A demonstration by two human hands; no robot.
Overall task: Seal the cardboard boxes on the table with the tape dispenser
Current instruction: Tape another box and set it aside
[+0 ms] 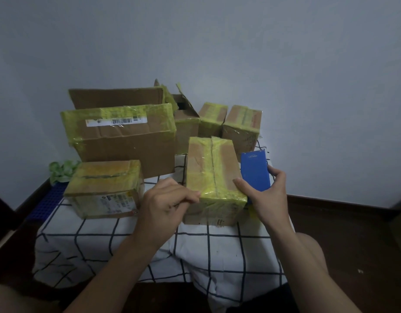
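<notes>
Central cardboard box (212,177), standing on the table (127,224) with its top seam and near edge covered in yellow-green tape. The blue tape dispenser (254,171) lies just beside this box's right side, upright and level with its top.

Right hand (265,195): grips the tape dispenser, with the thumb laid across the box's near right corner and the fingers wrapped round the dispenser's far side. The forearm reaches in from the lower right.

Left hand (170,199): fingers curled, knuckles touching the box's near left corner, thumb tucked against the index finger. Whether it pinches anything cannot be told. The forearm enters from the lower left.

Left of the central box, near but apart: a smaller taped box (104,188) bearing a printed label on its front. Behind and to the left: a large box (118,136) with a barcode label, and an open flap (116,98) rising behind it. Directly behind: an open box (186,123). Behind and to the right: two small taped boxes (212,118) (242,125), side by side.

Far left of the central box, at the table's edge: a crumpled green wad (61,170). A white cloth with a dark grid covers the table.
</notes>
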